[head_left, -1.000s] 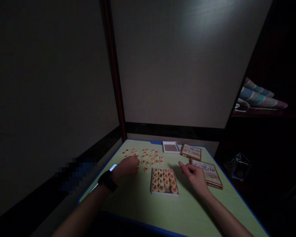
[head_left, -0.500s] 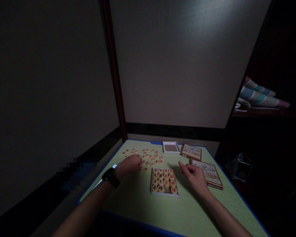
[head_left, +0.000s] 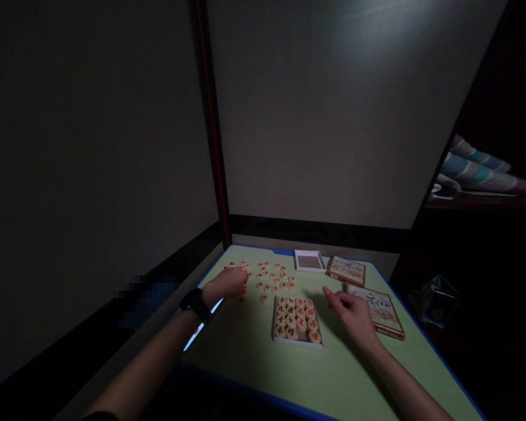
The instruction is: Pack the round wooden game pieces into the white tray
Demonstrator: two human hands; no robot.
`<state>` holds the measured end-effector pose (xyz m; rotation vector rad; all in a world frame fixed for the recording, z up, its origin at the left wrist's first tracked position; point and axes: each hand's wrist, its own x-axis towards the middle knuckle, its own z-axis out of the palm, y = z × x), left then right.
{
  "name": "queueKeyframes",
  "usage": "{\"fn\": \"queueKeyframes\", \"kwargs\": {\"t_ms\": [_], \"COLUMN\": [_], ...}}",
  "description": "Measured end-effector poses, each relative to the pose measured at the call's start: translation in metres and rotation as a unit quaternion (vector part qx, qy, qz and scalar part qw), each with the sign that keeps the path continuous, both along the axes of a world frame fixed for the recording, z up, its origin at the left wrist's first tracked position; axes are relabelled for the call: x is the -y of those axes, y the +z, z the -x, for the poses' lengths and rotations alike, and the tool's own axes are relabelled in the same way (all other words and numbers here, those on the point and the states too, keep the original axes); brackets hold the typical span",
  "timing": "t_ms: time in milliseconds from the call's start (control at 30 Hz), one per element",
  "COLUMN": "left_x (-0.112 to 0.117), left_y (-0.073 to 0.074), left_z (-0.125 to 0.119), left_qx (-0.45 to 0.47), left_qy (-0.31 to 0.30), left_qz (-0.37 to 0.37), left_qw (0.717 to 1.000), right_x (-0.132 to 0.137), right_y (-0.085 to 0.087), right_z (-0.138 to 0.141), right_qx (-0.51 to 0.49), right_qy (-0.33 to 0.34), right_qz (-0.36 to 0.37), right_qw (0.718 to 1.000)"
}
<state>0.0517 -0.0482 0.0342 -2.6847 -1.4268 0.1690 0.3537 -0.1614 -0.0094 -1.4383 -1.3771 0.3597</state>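
A shallow white box (head_left: 298, 344) holds rows of round Chinese chess pieces (head_left: 291, 321) with black characters on the left and red ones on the right. A gap shows in its front row. My left hand (head_left: 228, 282), wearing a dark watch, reaches over loose chess pieces (head_left: 274, 280) at the table's far left. Its fingers are curled downward and hide whatever is in them; a red-marked piece shows just below the fingertips. To the right of the box hovers my right hand (head_left: 353, 316), fingers folded in and thumb along the index finger. What it may hold is hidden.
Two flat printed boxes (head_left: 347, 269) lie at the right, the nearer one partly behind my right hand. A white box part (head_left: 310, 261) sits at the back. A lit phone (head_left: 201, 328) lies by the left edge. The green table (head_left: 263, 368) has blue edging.
My left hand has moved left and slightly away over the loose pieces, uncovering some of them and more of the phone. My right hand stays beside the box. The view has shifted a little.
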Motion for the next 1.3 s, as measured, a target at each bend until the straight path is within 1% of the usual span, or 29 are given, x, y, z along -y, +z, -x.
{"fn": "queueKeyframes", "kwargs": {"t_ms": [200, 400, 500, 633, 733, 800, 900, 1100, 1200, 1300], "left_x": [-0.004, -0.007, -0.009, -0.012, -0.012, -0.01, -0.008, -0.011, -0.011, -0.009], "left_y": [-0.004, -0.012, -0.007, 0.004, 0.007, 0.006, -0.001, -0.015, -0.016, -0.015], "left_z": [-0.01, -0.021, -0.017, -0.003, 0.006, 0.008, 0.008, 0.001, -0.001, -0.004], "left_qx": [0.004, 0.018, 0.031, 0.044, 0.042, 0.037, 0.032, 0.026, 0.018, 0.008], "left_qy": [-0.004, -0.017, -0.013, 0.003, 0.011, 0.006, 0.0, 0.004, 0.0, -0.002], "left_qz": [0.012, 0.034, 0.034, 0.019, 0.016, 0.026, 0.042, 0.037, 0.033, 0.026], "left_qw": [1.0, 0.999, 0.999, 0.999, 0.999, 0.999, 0.999, 0.999, 0.999, 1.0], "right_x": [-0.002, 0.0, 0.001, 0.001, 0.001, 0.0, -0.001, -0.002, -0.002, -0.002], "right_y": [-0.004, -0.001, 0.001, 0.002, 0.001, 0.0, -0.001, -0.002, -0.004, -0.005], "right_z": [-0.002, -0.001, 0.0, 0.001, 0.0, 0.0, -0.001, -0.002, -0.003, -0.003], "right_qx": [0.002, -0.009, -0.006, -0.007, -0.006, -0.007, -0.008, -0.004, -0.002, 0.003], "right_qy": [0.001, -0.002, -0.005, 0.001, 0.004, 0.003, -0.001, -0.004, -0.01, -0.012], "right_qz": [0.002, 0.009, 0.006, 0.001, 0.001, 0.001, 0.003, -0.003, 0.003, 0.005], "right_qw": [1.0, 1.0, 1.0, 1.0, 1.0, 1.0, 1.0, 1.0, 1.0, 1.0]}}
